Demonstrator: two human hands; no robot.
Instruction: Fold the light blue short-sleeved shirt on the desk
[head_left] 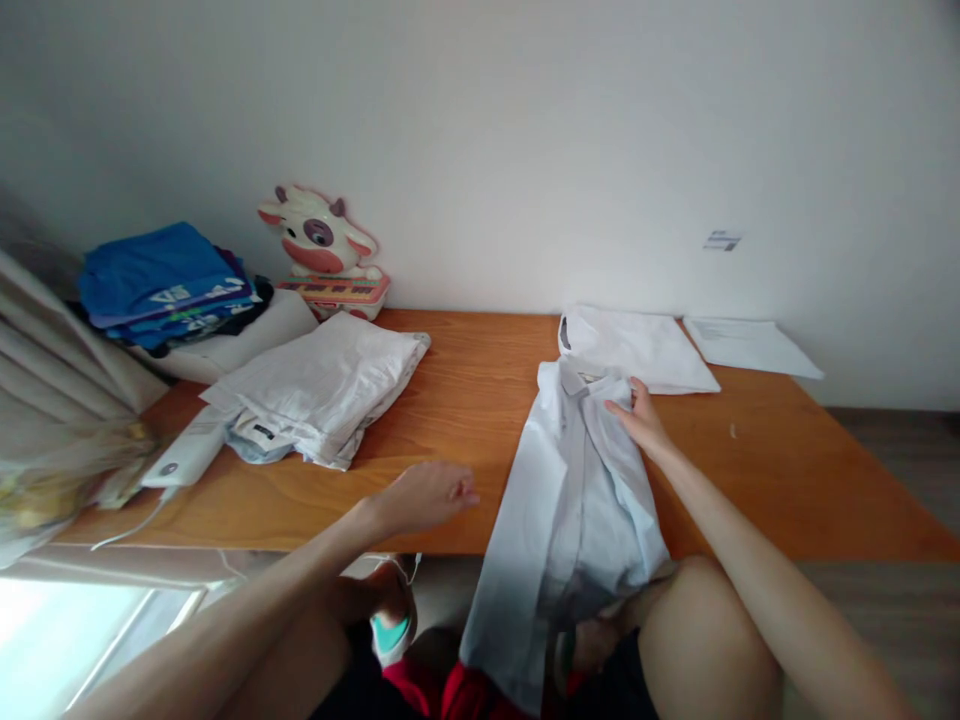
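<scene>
Right hand (637,415): fingers (621,408) flat, uncurled, pressing the pale shirt (570,500) below its collar, centre-right of frame. The shirt hangs off the worktop (465,400) front edge. Left hand (427,495): fingers loosely extended, gripping nothing, above bare wood. Blue folded garments (161,275), upper left, bear white lettering, illegible.

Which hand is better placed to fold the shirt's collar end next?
Right, probably. The right hand already rests on the white shirt by its collar; the left hand hovers open over bare table, off the cloth.
</scene>
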